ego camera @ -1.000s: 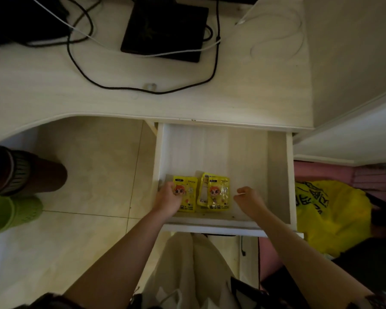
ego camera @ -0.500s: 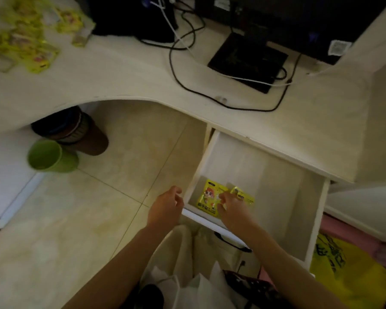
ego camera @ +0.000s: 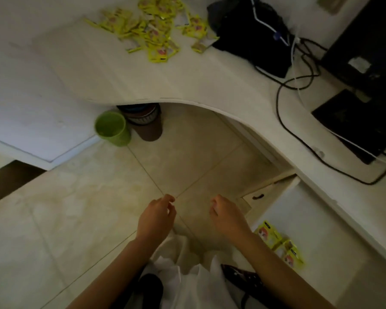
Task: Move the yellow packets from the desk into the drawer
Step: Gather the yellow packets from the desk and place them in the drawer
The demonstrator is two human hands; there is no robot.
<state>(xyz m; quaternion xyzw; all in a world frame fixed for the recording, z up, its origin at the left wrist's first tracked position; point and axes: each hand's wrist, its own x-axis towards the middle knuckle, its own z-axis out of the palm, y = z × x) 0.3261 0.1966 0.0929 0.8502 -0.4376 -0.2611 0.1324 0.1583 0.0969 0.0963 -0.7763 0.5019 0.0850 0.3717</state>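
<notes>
Both grips are empty: the left hand and the right hand hang loosely curled over the tiled floor, fingers relaxed and closed on nothing. Half a second ago the right hand was down in the drawer on the packets and the left was at its front edge; now both have come out and sit side by side, near each other and clear of the drawer. Two or three yellow packets lie in the drawer's near corner, just beside the right forearm, so that load appears delivered. The view has also swung left and up, bringing the rest of the pile back into sight at the far side of the bench, well apart from the hands. By my reading the next step is a reach back up for more, and most of the job is still ahead. The packets on the bench are small, flat, bright yellow sachets with a reddish printed patch, scattered and overlapping in a loose heap beside a black bag; blur hides finer detail. A green cup stands on the floor under the bench.
</notes>
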